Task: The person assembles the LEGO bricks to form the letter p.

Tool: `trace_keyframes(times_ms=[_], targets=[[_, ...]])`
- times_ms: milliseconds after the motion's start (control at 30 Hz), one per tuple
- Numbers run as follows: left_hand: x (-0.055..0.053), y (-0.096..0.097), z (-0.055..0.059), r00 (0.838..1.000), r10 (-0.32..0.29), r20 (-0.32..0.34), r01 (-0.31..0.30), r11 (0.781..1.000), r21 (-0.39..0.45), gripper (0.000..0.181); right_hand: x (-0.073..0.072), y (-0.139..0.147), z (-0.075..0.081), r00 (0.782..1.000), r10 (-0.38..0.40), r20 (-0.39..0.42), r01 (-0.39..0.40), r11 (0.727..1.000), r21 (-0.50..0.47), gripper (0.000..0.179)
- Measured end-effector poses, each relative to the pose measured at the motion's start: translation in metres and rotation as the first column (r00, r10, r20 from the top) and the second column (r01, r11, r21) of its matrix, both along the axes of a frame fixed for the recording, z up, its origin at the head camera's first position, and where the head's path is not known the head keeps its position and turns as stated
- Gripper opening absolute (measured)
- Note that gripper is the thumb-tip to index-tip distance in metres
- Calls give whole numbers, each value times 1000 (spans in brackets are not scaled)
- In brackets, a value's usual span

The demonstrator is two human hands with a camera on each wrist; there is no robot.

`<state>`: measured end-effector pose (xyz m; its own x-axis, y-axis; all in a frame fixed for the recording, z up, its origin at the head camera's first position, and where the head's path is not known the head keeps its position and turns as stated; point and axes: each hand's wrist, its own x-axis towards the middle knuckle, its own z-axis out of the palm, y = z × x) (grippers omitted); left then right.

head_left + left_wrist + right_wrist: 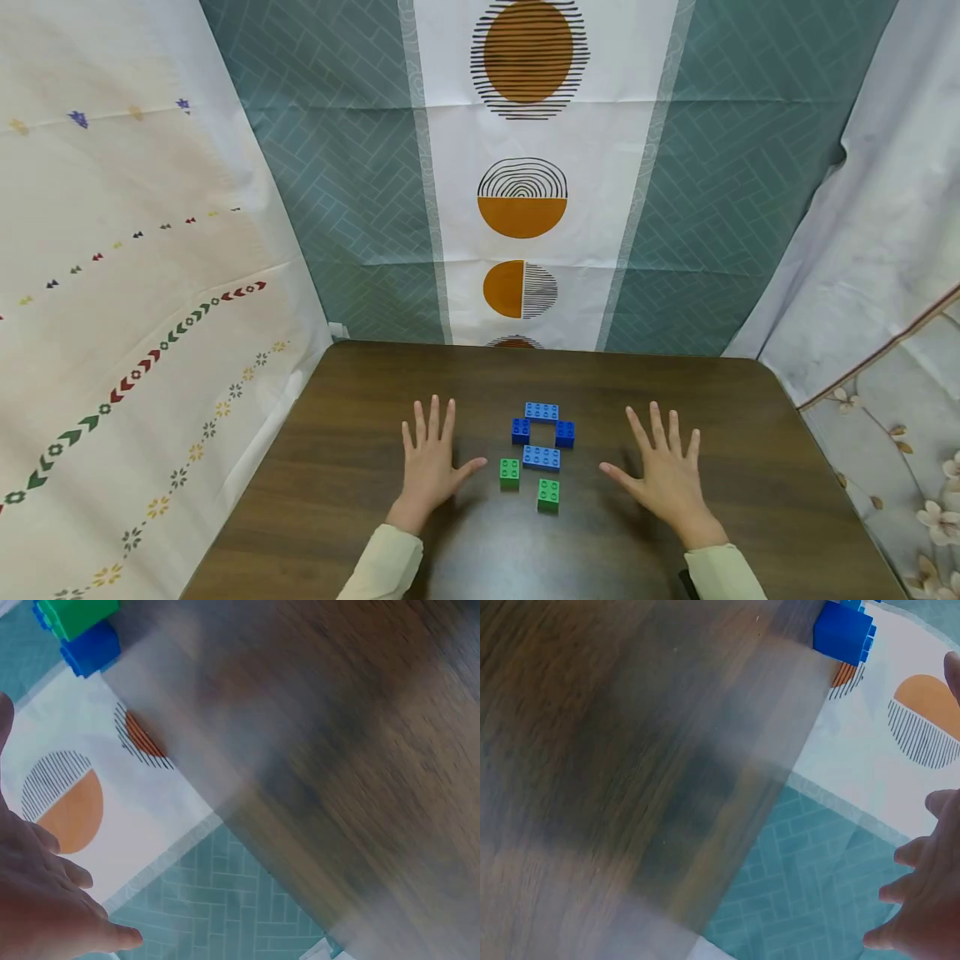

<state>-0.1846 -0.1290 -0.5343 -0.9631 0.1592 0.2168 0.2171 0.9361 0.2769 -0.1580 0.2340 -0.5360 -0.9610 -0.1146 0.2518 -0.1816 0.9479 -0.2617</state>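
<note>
Several toy building bricks lie mid-table in the head view. Two light blue bricks, a far one and a near one, sit parallel, with a dark blue brick on the left and another dark blue brick on the right, framing a small square gap. Nearer to me are two green bricks, one on the left and one on the right. My left hand is left of the bricks, fingers spread and straight, holding nothing. To their right, my right hand is likewise spread and holds nothing.
The bricks and hands are over a dark brown wooden table with rounded far corners. Behind it hangs a teal and white patterned cloth. White patterned cloths hang at the left and the right.
</note>
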Motion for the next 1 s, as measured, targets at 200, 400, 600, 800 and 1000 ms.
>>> trace_keyframes(times_ms=[200, 400, 600, 800, 1000], targets=[[3, 9, 4, 999, -43, 24, 42, 998, 39, 111, -2, -8, 1, 1000, 27, -8, -27, 999, -33, 104], [5, 19, 5, 992, -116, 43, 108, 982, 155, 110, -6, -21, 5, 997, 72, -6, -72, 995, -69, 106], [7, 27, 4, 985, -159, 71, 137, 958, 250, 108, -8, -36, 8, 992, 122, -22, -124, 984, -127, 106], [10, 33, 0, 972, -218, 85, 172, 911, 376, 105, -7, -50, 7, 986, 164, -17, -165, 969, -183, 105], [11, 37, -5, 957, -264, 120, 173, 851, 495, 103, -4, -63, 4, 976, 218, -10, -212, 938, -275, 102]])
